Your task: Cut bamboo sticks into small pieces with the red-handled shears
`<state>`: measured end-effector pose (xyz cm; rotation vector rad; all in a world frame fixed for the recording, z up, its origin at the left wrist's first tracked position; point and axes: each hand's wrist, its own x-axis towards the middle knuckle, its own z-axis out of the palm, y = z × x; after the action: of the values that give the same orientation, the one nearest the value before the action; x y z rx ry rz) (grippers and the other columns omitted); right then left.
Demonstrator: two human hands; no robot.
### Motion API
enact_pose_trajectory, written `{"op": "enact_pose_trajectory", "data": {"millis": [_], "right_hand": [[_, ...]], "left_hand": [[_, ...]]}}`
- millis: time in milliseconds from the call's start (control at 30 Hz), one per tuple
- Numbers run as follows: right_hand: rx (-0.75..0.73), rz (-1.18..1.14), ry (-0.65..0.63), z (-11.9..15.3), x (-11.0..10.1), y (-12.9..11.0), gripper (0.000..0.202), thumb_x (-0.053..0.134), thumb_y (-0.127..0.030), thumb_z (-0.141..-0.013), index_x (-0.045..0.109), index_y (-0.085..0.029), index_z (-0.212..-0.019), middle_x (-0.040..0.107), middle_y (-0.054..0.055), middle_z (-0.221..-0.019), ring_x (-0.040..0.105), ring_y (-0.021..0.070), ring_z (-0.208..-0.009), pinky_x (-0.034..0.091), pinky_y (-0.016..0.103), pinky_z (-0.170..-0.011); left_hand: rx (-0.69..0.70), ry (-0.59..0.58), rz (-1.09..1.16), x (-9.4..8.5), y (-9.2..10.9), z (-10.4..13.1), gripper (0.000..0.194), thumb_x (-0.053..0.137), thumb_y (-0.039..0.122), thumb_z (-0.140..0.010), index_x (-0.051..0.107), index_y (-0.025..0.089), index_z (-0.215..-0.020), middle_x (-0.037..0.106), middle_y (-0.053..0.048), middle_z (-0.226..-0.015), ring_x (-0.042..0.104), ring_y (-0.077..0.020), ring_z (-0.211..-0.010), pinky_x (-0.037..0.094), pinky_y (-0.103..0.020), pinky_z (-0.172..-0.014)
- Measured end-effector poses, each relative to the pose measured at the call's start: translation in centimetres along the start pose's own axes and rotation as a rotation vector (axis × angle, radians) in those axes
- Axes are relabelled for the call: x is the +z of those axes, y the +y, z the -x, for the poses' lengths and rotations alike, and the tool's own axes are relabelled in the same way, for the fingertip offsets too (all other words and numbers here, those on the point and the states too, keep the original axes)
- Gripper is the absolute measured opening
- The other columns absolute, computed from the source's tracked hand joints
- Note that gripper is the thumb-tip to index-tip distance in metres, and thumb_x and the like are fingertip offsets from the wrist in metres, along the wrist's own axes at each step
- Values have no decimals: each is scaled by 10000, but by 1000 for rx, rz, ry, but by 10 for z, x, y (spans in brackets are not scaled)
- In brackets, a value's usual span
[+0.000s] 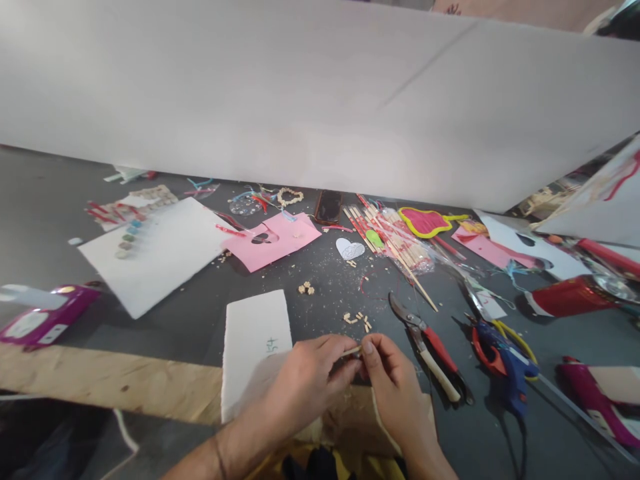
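At the table's near edge, my left hand (307,373) and my right hand (397,380) meet fingertip to fingertip. A thin, pale wooden stick (351,351) is pinched between them; its right end is hidden under the right thumb and fingers. Just beyond the fingertips lie several short cut stick pieces (367,324). Farther up is a cluster of small pale wooden pieces (306,289). Red-and-white-handled pruning shears (434,359) rest to the right of my right hand. Under my left forearm is a white rough-edged paper sheet (255,327) with green writing.
Right: a blue glue gun (515,367), scissors (490,350), a red can (570,295) on its side. Farther back: chopsticks (415,280), a paper heart (350,249), a phone (329,207), pink paper (275,243). Left: a large white sheet (160,260), a purple device (50,320). A white panel (300,100) stands behind.
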<state>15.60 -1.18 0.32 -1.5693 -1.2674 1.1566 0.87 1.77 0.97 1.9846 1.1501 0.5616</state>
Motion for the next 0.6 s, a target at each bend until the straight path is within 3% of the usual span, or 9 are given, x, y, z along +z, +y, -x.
{"op": "enact_pose_trajectory", "data": {"millis": [267, 433, 600], "right_hand": [[-24, -17, 12, 1, 2, 4, 270, 447, -429, -862, 533, -196, -759, 467, -32, -627, 425, 114, -594, 374, 211, -543], [-15, -92, 15, 2, -2, 4, 260, 465, -423, -855, 565, -191, -796, 524, -20, -658, 475, 118, -623, 394, 212, -569], [11, -45, -30, 4, -5, 5, 234, 544, -408, -808, 601, -182, -808, 583, -3, -706, 518, 128, -660, 417, 215, -593]], "left_hand": [[-142, -1, 157, -2, 4, -2, 243, 452, 308, -862, 638, 185, -765, 626, 21, -685, 537, -104, -625, 353, -188, -564], [-213, -7, 346, -5, 5, -2, 270, 460, 342, -852, 632, 159, -754, 581, 26, -647, 491, -100, -618, 344, -179, -543], [-231, -1, 381, -5, 4, -4, 243, 490, 328, -829, 625, 148, -736, 570, 24, -640, 475, -101, -617, 339, -183, -541]]}}
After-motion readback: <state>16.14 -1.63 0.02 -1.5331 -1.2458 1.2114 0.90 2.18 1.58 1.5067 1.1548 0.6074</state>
